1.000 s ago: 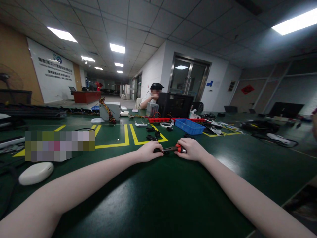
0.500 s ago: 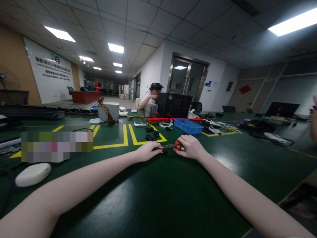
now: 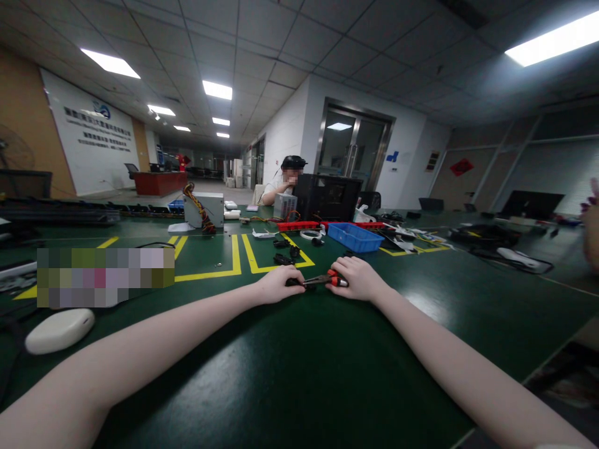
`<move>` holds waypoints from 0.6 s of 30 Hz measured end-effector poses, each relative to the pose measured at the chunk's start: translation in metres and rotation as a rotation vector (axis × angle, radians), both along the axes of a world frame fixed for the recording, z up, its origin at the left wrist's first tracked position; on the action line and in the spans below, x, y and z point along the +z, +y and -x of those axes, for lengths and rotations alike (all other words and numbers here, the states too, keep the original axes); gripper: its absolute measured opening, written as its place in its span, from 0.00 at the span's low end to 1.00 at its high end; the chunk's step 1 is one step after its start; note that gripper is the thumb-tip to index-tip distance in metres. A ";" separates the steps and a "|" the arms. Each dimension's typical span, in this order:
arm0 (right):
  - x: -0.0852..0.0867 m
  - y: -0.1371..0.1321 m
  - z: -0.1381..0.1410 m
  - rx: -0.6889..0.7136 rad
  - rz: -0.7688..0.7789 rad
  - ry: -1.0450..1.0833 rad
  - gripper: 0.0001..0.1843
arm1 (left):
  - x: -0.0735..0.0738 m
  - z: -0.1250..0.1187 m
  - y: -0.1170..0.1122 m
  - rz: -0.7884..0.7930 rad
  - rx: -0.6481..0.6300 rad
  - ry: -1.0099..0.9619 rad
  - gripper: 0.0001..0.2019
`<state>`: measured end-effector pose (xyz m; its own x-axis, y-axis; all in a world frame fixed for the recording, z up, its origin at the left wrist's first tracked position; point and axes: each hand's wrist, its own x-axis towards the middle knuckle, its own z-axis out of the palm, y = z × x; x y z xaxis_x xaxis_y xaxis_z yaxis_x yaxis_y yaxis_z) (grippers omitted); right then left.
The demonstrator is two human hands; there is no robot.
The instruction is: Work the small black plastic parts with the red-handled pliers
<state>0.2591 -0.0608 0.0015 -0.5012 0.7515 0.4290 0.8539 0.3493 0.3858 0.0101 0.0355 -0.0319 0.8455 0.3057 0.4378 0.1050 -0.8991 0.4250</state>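
Observation:
Both my arms stretch forward over the dark green table (image 3: 299, 374). My right hand (image 3: 358, 279) is closed round the red handles of a pair of pliers (image 3: 322, 281), whose dark jaws point left. My left hand (image 3: 278, 284) is curled on the table and pinches a small black part (image 3: 294, 282) right at the jaw tips. The part is mostly hidden by my fingers.
Beyond my hands lie small black parts (image 3: 282, 258) inside yellow floor-tape lines, a blue tray (image 3: 355, 237), a red strip (image 3: 299, 226) and a grey power supply box (image 3: 204, 210). A white oval device (image 3: 59, 330) sits at left. A person (image 3: 284, 184) sits across the table behind a black case (image 3: 331, 198).
My hands and the pliers stay together in nearly the same spot. The view has shifted a little.

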 end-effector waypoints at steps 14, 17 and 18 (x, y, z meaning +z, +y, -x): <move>-0.002 0.001 0.001 0.023 -0.015 0.008 0.17 | -0.001 0.000 0.003 -0.035 -0.014 0.019 0.07; -0.002 0.001 0.001 0.031 -0.018 0.012 0.17 | -0.001 0.000 0.002 -0.032 -0.011 0.013 0.07; -0.002 0.001 0.001 0.033 -0.013 0.012 0.17 | -0.001 0.000 0.002 -0.029 -0.010 0.010 0.07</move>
